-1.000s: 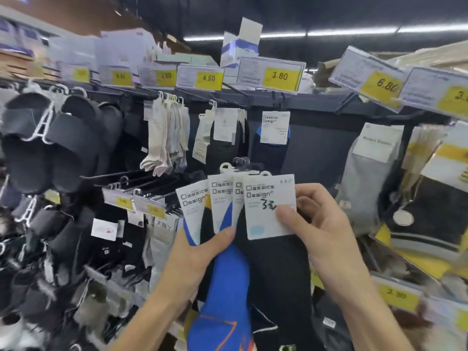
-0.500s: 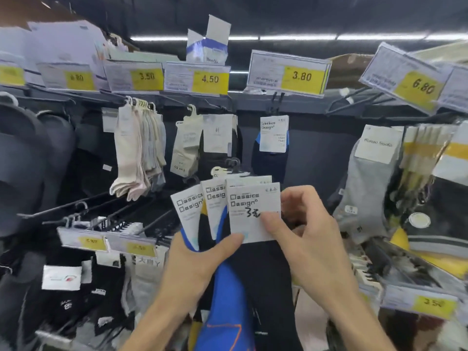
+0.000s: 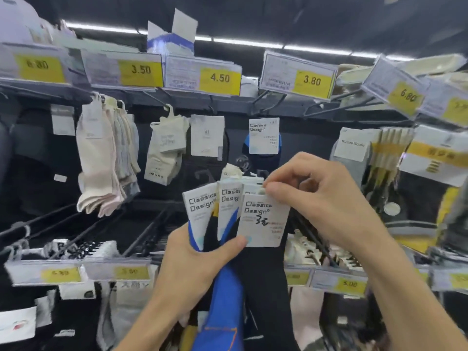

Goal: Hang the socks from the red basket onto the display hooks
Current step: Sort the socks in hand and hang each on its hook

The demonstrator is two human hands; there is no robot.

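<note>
Socks: bundle (image 3: 228, 287) of black and blue pairs with white cards reading "Classics Design", fanned out at the centre of the frame in front of the rack.
Left hand: the left hand (image 3: 200, 264) comes from the lower centre and grips the bundle below the cards. Its thumb lies across the front, and the tip touches the lower left corner of the front card.
Right hand: the right hand (image 3: 324, 196) comes from the lower right. Thumb and forefinger pinch the top edge of the front card, and the other fingers are curled.
Front card: the front card (image 3: 263, 219) is white, a little tilted, and carries a black handwritten mark. It overlaps the two cards to its left.
Hanging pair: one hanging pair (image 3: 264, 136) with the same card is on a hook above the centre, just above the right hand and below the 3.80 tag (image 3: 298, 77).
Hooks: dark bare hooks (image 3: 141, 234) at the lower left point toward the camera, with blurred yellow labels at their ends.
Cream socks: the cream socks (image 3: 101, 158) hang at the upper left, under the 3.50 tag (image 3: 126, 69).
</note>
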